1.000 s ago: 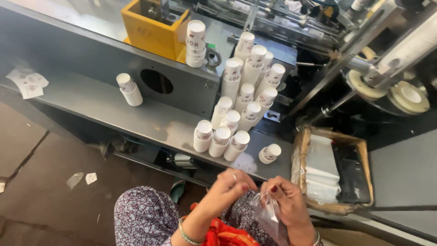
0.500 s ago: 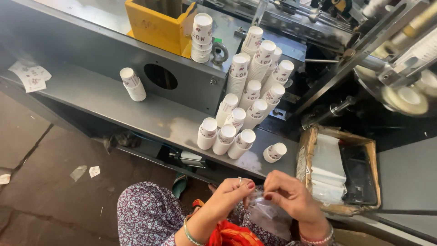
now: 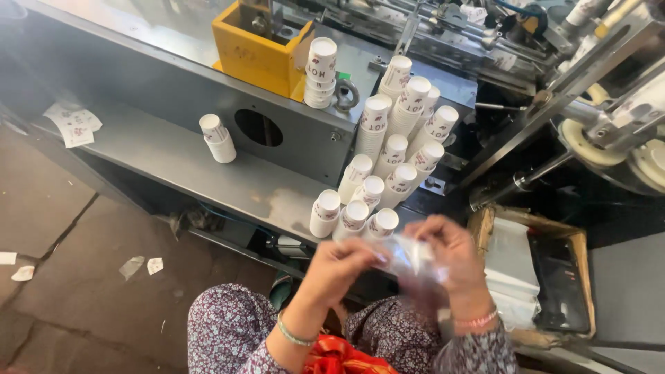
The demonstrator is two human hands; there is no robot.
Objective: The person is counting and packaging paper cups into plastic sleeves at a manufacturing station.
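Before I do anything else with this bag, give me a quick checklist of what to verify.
1. Both hands on the bag: ok, left hand and right hand pinch it.
2. Bag mouth open: cannot tell, motion blur.
3. Cup stacks standing on the shelf: ok, though they lean.
4. Stacks just beyond the hands: ok, front row is nearest.
5. Lone stack apart at left: ok.

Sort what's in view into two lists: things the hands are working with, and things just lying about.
In hand:
- left hand and right hand, both on the clear plastic bag
- stacks of paper cups just beyond

Lying about:
- yellow box
- lone cup stack
- paper scraps
- cardboard box
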